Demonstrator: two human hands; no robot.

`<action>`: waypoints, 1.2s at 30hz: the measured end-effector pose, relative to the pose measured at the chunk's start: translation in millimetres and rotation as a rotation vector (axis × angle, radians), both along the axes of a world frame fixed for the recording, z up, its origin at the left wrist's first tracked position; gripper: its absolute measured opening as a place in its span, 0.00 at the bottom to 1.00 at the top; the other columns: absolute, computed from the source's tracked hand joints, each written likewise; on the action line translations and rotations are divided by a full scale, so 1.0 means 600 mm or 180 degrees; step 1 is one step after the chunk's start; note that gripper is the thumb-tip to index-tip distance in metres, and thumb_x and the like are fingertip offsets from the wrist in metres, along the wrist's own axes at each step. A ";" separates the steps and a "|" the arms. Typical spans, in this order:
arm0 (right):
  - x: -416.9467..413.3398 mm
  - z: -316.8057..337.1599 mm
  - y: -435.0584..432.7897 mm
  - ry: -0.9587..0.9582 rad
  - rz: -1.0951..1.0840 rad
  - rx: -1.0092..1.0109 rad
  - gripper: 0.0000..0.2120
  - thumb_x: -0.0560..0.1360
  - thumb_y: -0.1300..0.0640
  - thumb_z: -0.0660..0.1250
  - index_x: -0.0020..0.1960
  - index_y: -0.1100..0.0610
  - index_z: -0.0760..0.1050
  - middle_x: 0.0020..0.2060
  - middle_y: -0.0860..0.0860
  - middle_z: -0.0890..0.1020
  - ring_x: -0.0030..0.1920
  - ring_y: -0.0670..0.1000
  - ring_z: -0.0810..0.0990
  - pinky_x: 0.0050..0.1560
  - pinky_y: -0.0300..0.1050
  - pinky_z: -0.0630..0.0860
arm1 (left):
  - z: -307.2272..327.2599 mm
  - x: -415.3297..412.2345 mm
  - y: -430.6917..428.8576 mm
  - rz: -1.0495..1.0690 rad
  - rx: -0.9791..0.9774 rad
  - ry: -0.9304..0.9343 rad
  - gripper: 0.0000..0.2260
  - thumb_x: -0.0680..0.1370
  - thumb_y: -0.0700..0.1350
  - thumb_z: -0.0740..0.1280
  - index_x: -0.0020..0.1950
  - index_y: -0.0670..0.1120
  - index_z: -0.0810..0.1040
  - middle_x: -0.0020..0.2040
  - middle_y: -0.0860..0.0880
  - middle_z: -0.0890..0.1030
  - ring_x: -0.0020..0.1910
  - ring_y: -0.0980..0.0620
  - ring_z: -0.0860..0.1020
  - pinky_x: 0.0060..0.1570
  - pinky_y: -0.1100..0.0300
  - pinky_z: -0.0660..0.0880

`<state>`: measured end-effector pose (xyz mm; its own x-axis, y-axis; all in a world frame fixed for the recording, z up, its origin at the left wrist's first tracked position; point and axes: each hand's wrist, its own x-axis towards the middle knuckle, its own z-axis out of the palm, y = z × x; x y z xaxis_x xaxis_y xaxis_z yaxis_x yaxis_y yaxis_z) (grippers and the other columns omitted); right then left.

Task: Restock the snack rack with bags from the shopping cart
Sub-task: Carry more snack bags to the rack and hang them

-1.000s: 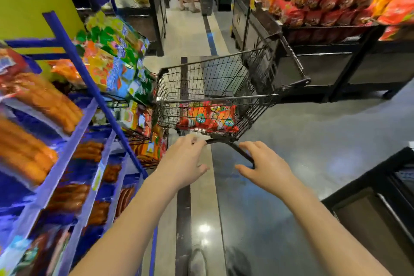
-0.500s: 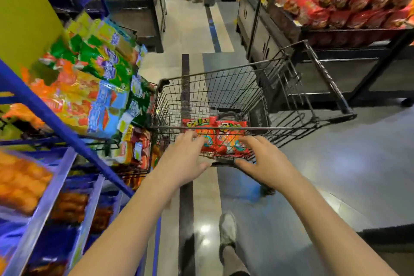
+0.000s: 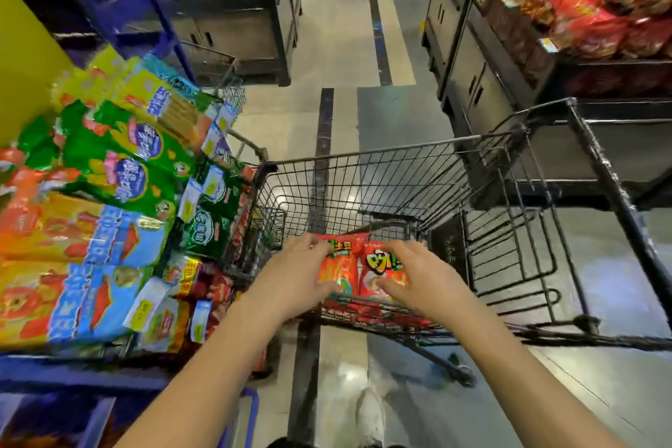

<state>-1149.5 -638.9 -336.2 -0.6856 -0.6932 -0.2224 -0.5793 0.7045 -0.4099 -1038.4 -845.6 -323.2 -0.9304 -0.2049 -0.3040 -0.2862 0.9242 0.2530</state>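
Hands (image 3: 294, 276) now on bags (image 3: 378, 262), rack (image 3: 72, 371) alongside
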 end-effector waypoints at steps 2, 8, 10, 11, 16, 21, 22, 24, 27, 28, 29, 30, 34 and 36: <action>-0.032 -0.011 -0.011 -0.0083 0.0001 0.0039 0.30 0.79 0.42 0.68 0.77 0.48 0.64 0.68 0.49 0.73 0.68 0.53 0.75 0.64 0.52 0.76 | -0.007 -0.027 -0.013 0.0038 0.0034 -0.0091 0.30 0.79 0.59 0.69 0.78 0.50 0.66 0.75 0.48 0.66 0.76 0.46 0.63 0.74 0.47 0.67; -0.097 -0.043 -0.056 -0.0351 -0.0047 0.0105 0.30 0.79 0.45 0.68 0.78 0.48 0.63 0.72 0.49 0.71 0.71 0.51 0.72 0.67 0.50 0.74 | -0.038 -0.097 -0.055 0.0080 0.0180 -0.0250 0.31 0.79 0.59 0.69 0.79 0.50 0.66 0.75 0.49 0.66 0.75 0.47 0.64 0.73 0.46 0.68; -0.112 -0.055 -0.070 -0.0425 -0.0074 0.0091 0.30 0.79 0.45 0.69 0.77 0.47 0.64 0.73 0.48 0.71 0.72 0.50 0.71 0.69 0.50 0.73 | -0.050 -0.117 -0.072 0.0051 0.0250 -0.0318 0.31 0.79 0.59 0.69 0.79 0.50 0.65 0.75 0.48 0.65 0.75 0.47 0.63 0.72 0.46 0.69; -0.117 -0.061 -0.075 -0.0463 -0.0106 0.0091 0.29 0.79 0.45 0.69 0.77 0.47 0.64 0.72 0.48 0.72 0.71 0.50 0.72 0.69 0.50 0.73 | -0.055 -0.126 -0.080 0.0033 0.0285 -0.0359 0.31 0.79 0.59 0.69 0.79 0.50 0.66 0.76 0.48 0.65 0.76 0.47 0.63 0.73 0.46 0.69; -0.146 -0.090 -0.108 -0.0657 -0.0349 0.0349 0.30 0.79 0.43 0.67 0.78 0.45 0.62 0.75 0.47 0.69 0.72 0.51 0.71 0.68 0.50 0.73 | -0.087 -0.174 -0.127 -0.0043 0.0507 -0.0392 0.31 0.80 0.58 0.69 0.79 0.52 0.65 0.75 0.48 0.66 0.76 0.47 0.64 0.73 0.49 0.68; -0.170 -0.131 -0.134 -0.0765 -0.0525 0.0355 0.28 0.79 0.44 0.69 0.76 0.47 0.66 0.72 0.48 0.71 0.67 0.51 0.74 0.62 0.46 0.74 | -0.132 -0.215 -0.159 -0.0094 0.0925 -0.0474 0.30 0.80 0.58 0.69 0.80 0.52 0.65 0.77 0.52 0.65 0.77 0.51 0.63 0.76 0.50 0.65; -0.177 -0.140 -0.138 -0.0784 -0.0562 0.0328 0.28 0.79 0.44 0.70 0.76 0.47 0.66 0.72 0.48 0.71 0.67 0.51 0.74 0.62 0.47 0.75 | -0.143 -0.220 -0.164 -0.0092 0.0983 -0.0496 0.30 0.80 0.58 0.69 0.79 0.52 0.65 0.78 0.51 0.65 0.77 0.51 0.63 0.77 0.51 0.64; -0.190 -0.157 -0.145 -0.0909 -0.0648 0.0328 0.28 0.78 0.43 0.70 0.75 0.46 0.66 0.71 0.47 0.72 0.66 0.50 0.75 0.63 0.49 0.77 | -0.163 -0.225 -0.174 -0.0023 0.1061 -0.0588 0.29 0.80 0.59 0.68 0.79 0.52 0.66 0.78 0.50 0.65 0.77 0.51 0.63 0.76 0.52 0.63; -0.208 -0.190 -0.152 -0.1077 -0.0649 0.0370 0.28 0.78 0.42 0.69 0.75 0.45 0.66 0.71 0.47 0.72 0.67 0.51 0.75 0.63 0.52 0.77 | -0.199 -0.232 -0.184 0.0148 0.1196 -0.0704 0.30 0.81 0.59 0.68 0.80 0.51 0.66 0.78 0.50 0.65 0.77 0.50 0.64 0.74 0.57 0.61; -0.214 -0.202 -0.153 -0.1135 -0.0658 0.0384 0.29 0.78 0.42 0.69 0.76 0.45 0.66 0.72 0.47 0.72 0.68 0.51 0.74 0.64 0.52 0.77 | -0.212 -0.233 -0.186 0.0275 0.1271 -0.0733 0.29 0.80 0.59 0.68 0.79 0.51 0.67 0.78 0.50 0.65 0.77 0.51 0.64 0.72 0.59 0.61; -0.220 -0.214 -0.155 -0.1188 -0.0675 0.0399 0.30 0.78 0.42 0.69 0.77 0.46 0.65 0.72 0.48 0.72 0.69 0.52 0.74 0.66 0.53 0.76 | -0.226 -0.232 -0.188 0.0450 0.1341 -0.0743 0.29 0.80 0.58 0.69 0.78 0.52 0.68 0.77 0.50 0.66 0.76 0.51 0.66 0.70 0.61 0.62; -0.225 -0.225 -0.155 -0.1231 -0.0691 0.0423 0.30 0.78 0.42 0.69 0.77 0.46 0.65 0.72 0.49 0.72 0.70 0.52 0.73 0.67 0.52 0.75 | -0.240 -0.230 -0.190 0.0671 0.1417 -0.0745 0.28 0.79 0.58 0.71 0.77 0.52 0.69 0.76 0.50 0.68 0.74 0.52 0.69 0.66 0.63 0.63; -0.238 -0.268 -0.157 -0.1370 -0.0665 0.0412 0.31 0.79 0.43 0.69 0.79 0.48 0.64 0.75 0.49 0.71 0.73 0.52 0.70 0.70 0.50 0.71 | -0.304 -0.229 -0.203 0.1434 0.1853 -0.0784 0.30 0.77 0.56 0.75 0.75 0.51 0.70 0.71 0.50 0.75 0.65 0.53 0.75 0.59 0.62 0.68; -0.246 -0.288 -0.159 -0.1438 -0.0683 0.0397 0.31 0.79 0.43 0.69 0.78 0.48 0.64 0.74 0.49 0.71 0.72 0.51 0.71 0.69 0.49 0.72 | -0.340 -0.235 -0.210 0.1766 0.2034 -0.0841 0.24 0.77 0.51 0.76 0.69 0.51 0.71 0.63 0.55 0.77 0.62 0.54 0.75 0.59 0.62 0.68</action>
<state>-1297.3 -734.0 -509.2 -0.6258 -0.4968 -0.6013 -0.2008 0.8476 -0.4912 -1179.1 -971.9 -527.1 -0.6306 -0.3232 -0.7056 -0.7732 0.3397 0.5355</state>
